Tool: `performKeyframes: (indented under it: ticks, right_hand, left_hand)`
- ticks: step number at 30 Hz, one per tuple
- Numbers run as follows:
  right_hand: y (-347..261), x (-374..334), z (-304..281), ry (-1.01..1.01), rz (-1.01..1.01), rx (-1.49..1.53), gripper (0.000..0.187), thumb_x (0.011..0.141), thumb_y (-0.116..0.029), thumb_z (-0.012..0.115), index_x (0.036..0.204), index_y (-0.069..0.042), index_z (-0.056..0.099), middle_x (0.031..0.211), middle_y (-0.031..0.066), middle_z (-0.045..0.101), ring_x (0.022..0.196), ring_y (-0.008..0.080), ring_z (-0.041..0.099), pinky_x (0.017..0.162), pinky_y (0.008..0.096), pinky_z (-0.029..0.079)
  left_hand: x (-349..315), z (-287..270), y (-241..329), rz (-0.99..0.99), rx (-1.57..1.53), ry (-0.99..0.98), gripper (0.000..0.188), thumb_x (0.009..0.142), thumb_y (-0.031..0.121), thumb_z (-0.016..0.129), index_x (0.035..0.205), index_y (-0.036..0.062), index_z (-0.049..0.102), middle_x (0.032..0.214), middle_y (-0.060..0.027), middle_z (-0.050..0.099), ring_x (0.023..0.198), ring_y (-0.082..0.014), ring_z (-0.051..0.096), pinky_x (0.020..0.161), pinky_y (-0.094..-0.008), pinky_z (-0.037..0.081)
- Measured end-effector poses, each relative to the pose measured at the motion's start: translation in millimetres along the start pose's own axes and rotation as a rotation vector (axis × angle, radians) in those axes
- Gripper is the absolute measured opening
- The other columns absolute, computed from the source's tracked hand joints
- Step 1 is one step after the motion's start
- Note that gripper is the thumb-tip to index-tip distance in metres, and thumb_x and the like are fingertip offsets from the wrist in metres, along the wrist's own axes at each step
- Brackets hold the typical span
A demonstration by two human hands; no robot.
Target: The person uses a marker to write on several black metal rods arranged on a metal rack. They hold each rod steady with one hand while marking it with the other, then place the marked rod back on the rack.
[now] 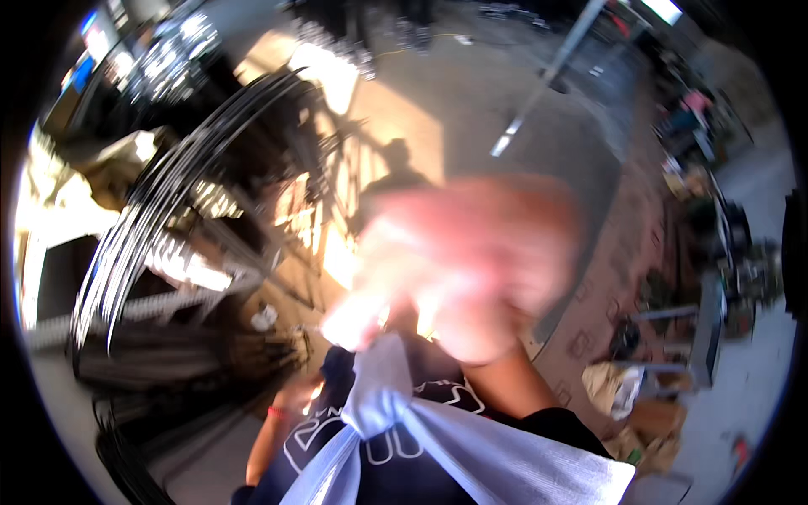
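Head view.

Item: one pale blue cloth (pixel 377 408), knotted; hangs before the front of the dark shirt (pixel 396 475), its knot above the printed outline, one tail falling to the shirt's lower left, the broader one to its lower right.

Handling, as I judge it from here: light, soft, limp, unlikely to break; the weave looks grippy enough, though loose tails may swing or snag. Best hold: a pinch at the knot, or one tail gathered near it; the broad end would flap.

Right hand (pixel 471 261): raised, heavily blurred, just above the cloth's upper end. Fingers look partly curled; I cannot tell how wide they stand or whether they grip the band.

Left hand (pixel 296 392): low, beside the shirt's left edge, red band (pixel 276 412) at the wrist. Fingers smeared; spread and contents cannot be told.

Surroundings: a large bundle of dark wire (pixel 164 189), left; a crumpled brown bag (pixel 599 385), lower right.
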State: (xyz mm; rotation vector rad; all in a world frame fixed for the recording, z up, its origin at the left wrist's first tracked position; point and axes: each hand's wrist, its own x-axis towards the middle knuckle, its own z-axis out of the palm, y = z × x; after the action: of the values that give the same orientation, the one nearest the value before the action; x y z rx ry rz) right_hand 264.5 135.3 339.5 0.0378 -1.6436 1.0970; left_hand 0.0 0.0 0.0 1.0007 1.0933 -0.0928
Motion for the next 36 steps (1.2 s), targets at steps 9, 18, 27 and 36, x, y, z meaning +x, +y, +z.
performKeyframes:
  ticks: [9,18,27,36]
  right_hand:
    - [40.2,-166.5,-48.2,0.726,0.299,-0.519,0.031,0.076,0.01,0.034,0.094,0.002,0.058,0.075,0.0106,0.057,0.055,0.0153,0.057,0.051,0.0267,0.045]
    - [-205.6,-164.5,-95.6,0.7,-0.112,-1.937,0.008,0.065,0.002,0.056,0.07,-0.004,0.06,0.083,0.0105,0.062,0.066,0.0184,0.059,0.06,0.0323,0.045]
    - [-333.4,-187.0,-173.6,0.349,-0.051,-2.562,0.009,0.059,0.001,0.054,0.065,-0.006,0.053,0.072,0.006,0.052,0.059,0.0165,0.049,0.055,0.0309,0.037]
    - [-412.3,-254.7,-321.6,0.324,0.168,-2.71,0.012,0.053,0.0,0.052,0.059,-0.009,0.047,0.061,0.0015,0.041,0.052,0.0145,0.039,0.05,0.0294,0.028]
  left_hand:
    - [149.9,-57.5,66.8,0.164,0.957,-0.284,0.031,0.088,0.028,0.049,0.111,0.0084,0.057,0.094,-0.0156,0.06,0.086,-0.029,0.058,0.075,-0.0372,0.046]
    - [256.4,42.5,343.4,0.83,1.115,-0.294,0.034,0.087,0.022,0.05,0.116,0.0042,0.053,0.103,-0.02,0.061,0.096,-0.0317,0.06,0.081,-0.0389,0.047]
    - [342.9,277.2,493.3,0.788,0.835,-0.662,0.036,0.09,0.018,0.047,0.121,0.0015,0.05,0.109,-0.0181,0.06,0.1,-0.0226,0.058,0.086,-0.0305,0.044]
    - [511.7,333.6,574.8,0.708,0.8,-0.614,0.029,0.091,0.017,0.049,0.114,0.0014,0.055,0.1,-0.0108,0.063,0.089,-0.018,0.06,0.078,-0.0293,0.047]
